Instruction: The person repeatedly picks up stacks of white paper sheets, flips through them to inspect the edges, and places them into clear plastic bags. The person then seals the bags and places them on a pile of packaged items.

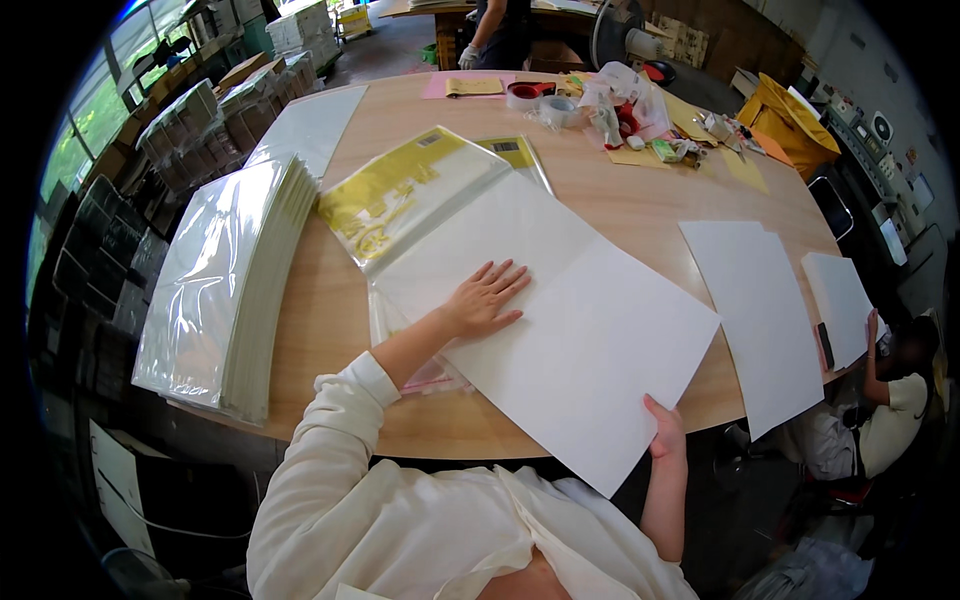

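Wooden table (640, 200), workshop setting; large white sheet (570, 330) at near edge, over clear sleeves; stack of bagged sheets (230, 290) well to its left. Left hand (485, 298): fingers spread, flat on sheet. Right hand (665, 428): closed on sheet's near corner
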Tool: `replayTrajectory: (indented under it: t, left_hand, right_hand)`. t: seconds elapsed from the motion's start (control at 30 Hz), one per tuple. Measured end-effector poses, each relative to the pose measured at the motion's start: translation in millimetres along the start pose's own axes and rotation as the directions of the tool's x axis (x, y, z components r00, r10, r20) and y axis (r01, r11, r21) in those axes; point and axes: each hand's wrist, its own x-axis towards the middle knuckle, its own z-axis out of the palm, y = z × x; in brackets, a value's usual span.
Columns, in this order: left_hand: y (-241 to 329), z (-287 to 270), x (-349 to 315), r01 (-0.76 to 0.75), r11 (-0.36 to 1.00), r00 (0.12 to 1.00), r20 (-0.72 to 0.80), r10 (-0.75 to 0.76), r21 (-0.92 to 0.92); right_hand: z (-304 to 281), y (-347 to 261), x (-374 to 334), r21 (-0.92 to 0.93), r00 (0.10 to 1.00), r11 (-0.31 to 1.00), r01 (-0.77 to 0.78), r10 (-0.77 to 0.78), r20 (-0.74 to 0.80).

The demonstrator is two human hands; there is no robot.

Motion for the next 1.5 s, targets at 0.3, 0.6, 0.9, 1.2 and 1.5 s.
replayTrajectory:
  t: [0.3, 0.6, 0.9, 1.2, 1.5]
  left_hand:
    - [5, 1, 0, -0.007, 0.999, 1.0, 0.022, 0.007, -0.033]
    - [10, -3, -4, -0.01, 1.0, 1.0, -0.005, 0.01, -0.027]
    - [3, -2, -12, 0.019, 0.997, 0.999, -0.035, -0.022, -0.071]
    - [4, 3, -16, 0.007, 0.995, 0.998, -0.068, -0.014, -0.103]
    - [-25, 5, -17, 0.149, 0.988, 0.983, -0.104, -0.153, -0.05]
  right_hand:
    - [1, -10, -15, -0.049, 0.999, 0.998, 0.037, -0.038, -0.023]
    - [57, 13, 11, -0.007, 0.997, 1.0, 0.017, -0.017, 0.071]
    - [56, -6, -12, -0.155, 0.997, 0.988, -0.016, 0.027, 0.067]
    - [163, 14, 42, -0.171, 0.968, 0.985, -0.034, 0.076, 0.241]
    - [167, 22, 12, 0.078, 0.981, 0.996, -0.046, 0.03, 0.191]
